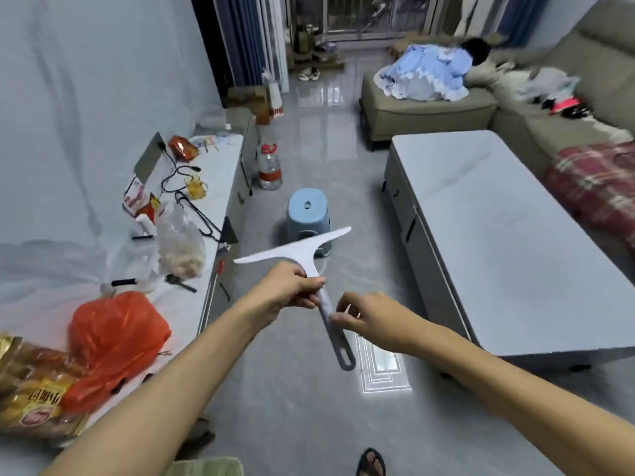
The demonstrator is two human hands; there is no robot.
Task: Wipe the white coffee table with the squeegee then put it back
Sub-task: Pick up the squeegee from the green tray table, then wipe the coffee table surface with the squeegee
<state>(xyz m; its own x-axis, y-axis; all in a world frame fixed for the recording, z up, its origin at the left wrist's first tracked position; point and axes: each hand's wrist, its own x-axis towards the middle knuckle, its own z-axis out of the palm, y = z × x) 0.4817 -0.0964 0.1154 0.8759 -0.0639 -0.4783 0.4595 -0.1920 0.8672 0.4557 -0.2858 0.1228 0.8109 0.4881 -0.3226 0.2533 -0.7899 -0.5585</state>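
The person stands in the aisle holding the squeegee (302, 259) out in front, in the air above the grey floor (309, 424). The left hand (285, 286) is clamped round the top of the handle, just under the blade, while the right hand (364, 317) pinches the handle lower down, fingers (343, 312) closed lightly on it. The handle's long axis runs from the blade back toward the person, its slotted end hanging free below both hands. The blade lies crosswise, tilted up to the right.

The white coffee worktop (498, 235) lies off to the right and slightly ahead, well apart from the tool, its long side running away from the person. The right hand is the nearer one to it, so I would guess the swing goes rightward.

The squeegee looks like pale plastic: a broad, thin, curved white blade and a grey handle with a hanging slot. A blue stool (307, 214) stands on the floor beyond the blade.
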